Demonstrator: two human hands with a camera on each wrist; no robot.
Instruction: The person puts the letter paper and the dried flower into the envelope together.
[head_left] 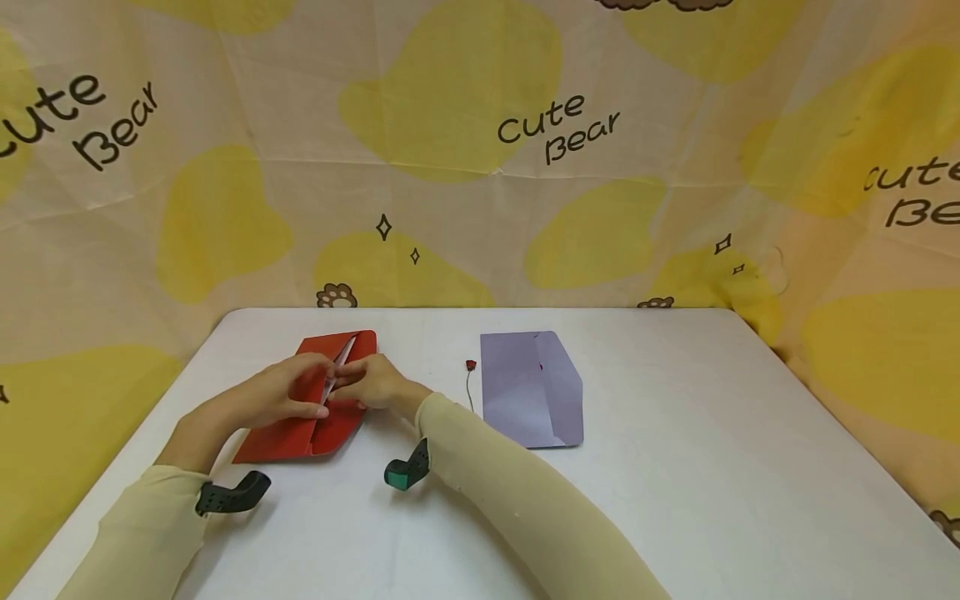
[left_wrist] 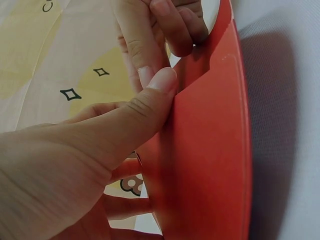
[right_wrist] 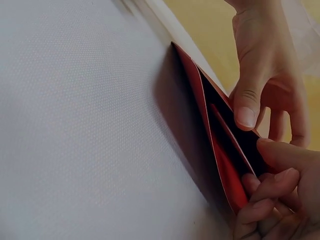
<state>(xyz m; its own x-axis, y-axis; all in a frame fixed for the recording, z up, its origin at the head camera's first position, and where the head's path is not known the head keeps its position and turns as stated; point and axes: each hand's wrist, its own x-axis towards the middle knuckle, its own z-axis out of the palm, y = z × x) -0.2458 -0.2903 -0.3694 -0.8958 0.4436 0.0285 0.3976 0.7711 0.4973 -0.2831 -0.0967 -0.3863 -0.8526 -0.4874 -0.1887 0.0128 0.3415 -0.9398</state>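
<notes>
A red envelope (head_left: 341,427) lies at the left of the table with its mouth spread apart. Inside it a pale sheet (head_left: 345,352) shows; in the right wrist view the sheet (right_wrist: 231,131) is a thin edge between the two walls. My left hand (head_left: 273,393) holds one wall of the envelope, thumb over the rim and fingers behind, as the left wrist view shows. At the mouth, my right hand (head_left: 381,383) has its thumb and curled fingers around the sheet's end, with the fingertips partly hidden.
A lavender envelope (head_left: 517,392) lies to the right of the red one. Between them is a small dried red flower (head_left: 470,366) on a thin stem. The white table (head_left: 712,467) reaches back to a printed yellow cloth (head_left: 465,100).
</notes>
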